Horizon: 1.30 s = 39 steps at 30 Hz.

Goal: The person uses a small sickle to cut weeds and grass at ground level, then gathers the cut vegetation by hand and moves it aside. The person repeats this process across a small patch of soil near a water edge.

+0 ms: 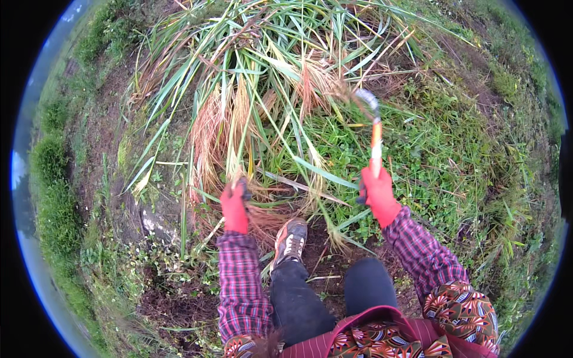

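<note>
My left hand (234, 209), in a red glove with dark palm and fingers, is closed around the end of a tan grain head (239, 112), probably millet or sorghum. This head hangs from a pile of long green stalks (286, 42). In the matching glove, my right hand (380, 193) grips the handle of a sickle (376, 138), orange and white. Its curved metal blade points up and to the left, blurred, close to some reddish seed heads (313, 83). More reddish seed heads (208, 134) droop beside the one I hold.
My shoe (290, 241) stands on bare soil beneath the drooping heads, and my bent knee (369, 286) is right of it. A dry stalk (304, 185) lies across the ground between my hands. Low green weeds (429, 152) spread at the right; shrubs (56, 201) line the left.
</note>
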Tool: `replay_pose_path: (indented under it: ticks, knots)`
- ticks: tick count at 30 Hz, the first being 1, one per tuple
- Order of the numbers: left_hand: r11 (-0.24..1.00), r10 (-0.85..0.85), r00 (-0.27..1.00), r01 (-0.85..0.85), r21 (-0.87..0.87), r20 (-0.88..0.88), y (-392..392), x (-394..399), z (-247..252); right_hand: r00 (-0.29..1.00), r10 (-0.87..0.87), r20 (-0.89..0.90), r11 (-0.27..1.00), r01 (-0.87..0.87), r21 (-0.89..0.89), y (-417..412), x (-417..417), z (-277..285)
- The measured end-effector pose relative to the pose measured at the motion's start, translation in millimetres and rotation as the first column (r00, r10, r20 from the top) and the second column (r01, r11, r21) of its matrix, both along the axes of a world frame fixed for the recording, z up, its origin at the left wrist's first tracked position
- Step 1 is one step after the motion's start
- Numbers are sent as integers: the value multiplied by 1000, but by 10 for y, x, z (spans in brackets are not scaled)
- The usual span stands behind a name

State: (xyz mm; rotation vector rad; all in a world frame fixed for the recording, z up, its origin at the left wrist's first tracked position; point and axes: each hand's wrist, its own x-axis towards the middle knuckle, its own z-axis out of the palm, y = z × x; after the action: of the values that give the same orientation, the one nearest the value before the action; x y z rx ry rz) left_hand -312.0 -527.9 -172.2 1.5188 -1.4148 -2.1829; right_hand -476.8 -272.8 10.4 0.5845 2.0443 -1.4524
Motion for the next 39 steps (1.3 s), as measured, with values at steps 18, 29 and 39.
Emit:
replay_pose_path:
  ticks: [18, 29, 39]
  knots:
    - [999, -30, 960, 38, -24, 277, 684, -93, -77, 422, 892, -162, 428, -904, 3, -1951, 913, -157]
    - [996, 53, 995, -59, -64, -87, 206, 408, 121, 996, 38, 83, 961, -13, -277, -586, 550, -180]
    - [979, -15, 1000, 11, -204, -18, 107, 405, 229, 956, -100, 277, 885, 213, -414, -1115, 72, -742]
